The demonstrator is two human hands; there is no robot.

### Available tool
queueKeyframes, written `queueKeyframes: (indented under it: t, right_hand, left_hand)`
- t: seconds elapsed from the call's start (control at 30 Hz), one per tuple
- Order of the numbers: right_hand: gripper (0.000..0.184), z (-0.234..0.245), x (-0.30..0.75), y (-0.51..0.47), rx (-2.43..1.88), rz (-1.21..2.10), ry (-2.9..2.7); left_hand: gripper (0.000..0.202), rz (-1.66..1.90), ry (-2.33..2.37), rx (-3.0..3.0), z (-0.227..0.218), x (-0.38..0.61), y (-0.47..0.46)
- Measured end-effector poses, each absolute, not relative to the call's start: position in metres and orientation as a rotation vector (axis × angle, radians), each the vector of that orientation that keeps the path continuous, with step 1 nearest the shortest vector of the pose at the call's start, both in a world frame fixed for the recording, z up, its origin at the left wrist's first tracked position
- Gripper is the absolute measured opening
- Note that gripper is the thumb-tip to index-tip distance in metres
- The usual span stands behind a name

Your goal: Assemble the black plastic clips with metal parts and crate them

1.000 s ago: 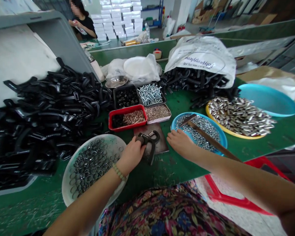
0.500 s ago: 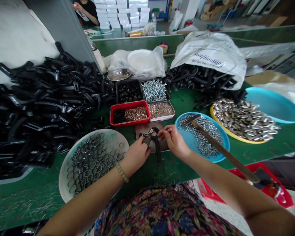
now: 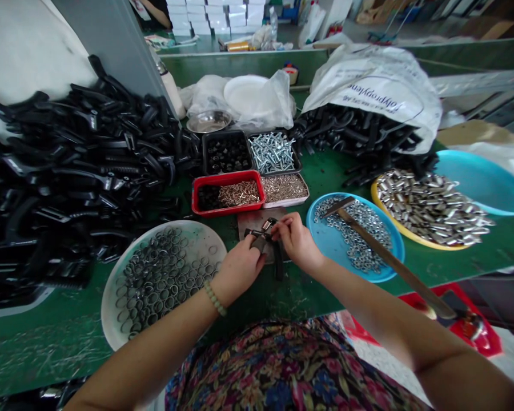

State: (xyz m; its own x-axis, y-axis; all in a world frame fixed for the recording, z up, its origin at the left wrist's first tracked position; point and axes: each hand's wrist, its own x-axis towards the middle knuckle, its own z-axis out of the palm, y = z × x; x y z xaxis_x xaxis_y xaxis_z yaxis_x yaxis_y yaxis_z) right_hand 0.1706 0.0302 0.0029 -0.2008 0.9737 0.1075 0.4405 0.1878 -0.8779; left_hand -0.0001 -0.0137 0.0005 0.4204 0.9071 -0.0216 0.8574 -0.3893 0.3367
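Black metal clamp (image 3: 277, 260) held over a worn metal plate (image 3: 255, 224) on the green workbench (image 3: 257, 302) | left hand (image 3: 239, 269) wrapped firmly around its body | right hand (image 3: 297, 242) pinching its top end | hands close together | steady grip near the pivot suits fine work

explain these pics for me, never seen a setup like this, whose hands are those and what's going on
This comes from a camera worn on a person's head, looking down at their own bare hands over a green workbench. The left hand and right hand both hold a small black-and-metal part above a brown plate. Nearby are a white plate of metal rings, a blue plate of nuts, a yellow plate of metal sleeves, a tray of screws, and a big heap of black handles.
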Motion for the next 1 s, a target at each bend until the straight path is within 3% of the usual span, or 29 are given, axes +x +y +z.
queueKeyframes:
  t: [0.23, 0.3, 0.37, 0.5, 0.63, 0.8, 1.0]
  right_hand:
    - [0.023, 0.014, 0.161, 0.098, -1.415, 1.529, -1.73]
    - [0.029, 0.016, 0.171, 0.099, -1.41, 1.533, -1.778]
    - [0.034, 0.016, 0.192, 0.087, -1.462, 1.276, -1.855]
    - [0.036, 0.015, 0.241, 0.058, -1.484, 0.395, -2.291]
    - [0.038, 0.017, 0.25, 0.078, -1.444, -0.027, -2.556]
    - [0.024, 0.022, 0.216, 0.148, -1.668, -0.183, -2.589]
    - [0.015, 0.019, 0.216, 0.174, -1.561, -0.101, -2.582]
  left_hand:
    - [0.025, 0.227, 1.5, 2.409, 0.002, 0.002, -0.013]
    - [0.026, 0.247, 1.497, 2.389, 0.003, -0.001, -0.014]
    - [0.026, 0.299, 1.491, 2.361, 0.006, -0.007, -0.014]
    - [0.032, 0.498, 1.508, 2.367, 0.018, -0.008, 0.013]
    - [0.025, 0.515, 1.514, 2.546, 0.031, 0.021, 0.088]
    - [0.022, 0.159, 1.687, 2.608, 0.035, 0.068, 0.163]
    - [0.023, 0.186, 1.716, 2.639, 0.023, 0.072, 0.168]
